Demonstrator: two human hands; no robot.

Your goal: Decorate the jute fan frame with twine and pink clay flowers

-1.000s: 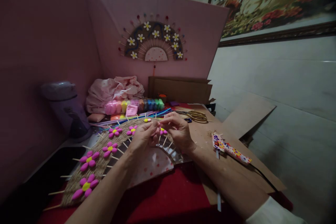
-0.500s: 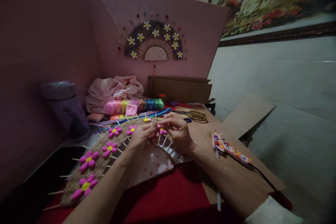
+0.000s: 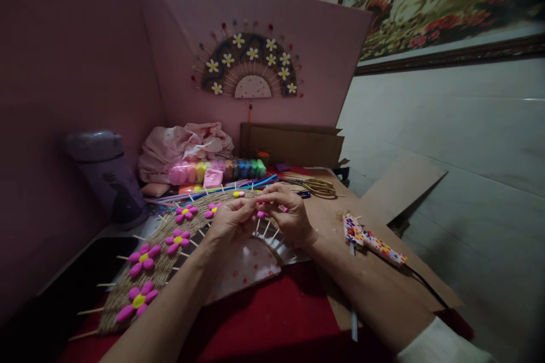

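Note:
A fan-shaped jute craft piece (image 3: 157, 264) with wooden sticks lies on the red table, dotted with several pink clay flowers (image 3: 143, 257). My left hand (image 3: 230, 220) and my right hand (image 3: 287, 212) meet over its upper arc. Both pinch at a small pink clay flower (image 3: 261, 213) there, fingers curled close together. The fan's polka-dot centre (image 3: 247, 266) shows below my wrists.
A flowered glue gun (image 3: 370, 240) lies on cardboard to the right. Gold scissors (image 3: 317, 186), a row of coloured clay tubs (image 3: 221, 171), pink cloth (image 3: 185, 147) and a purple jug (image 3: 106, 178) stand behind. A finished fan (image 3: 249, 68) hangs on the pink board.
Both hands shifted only slightly over the small pink flower; the fingers kept working at it. Nothing else moved.

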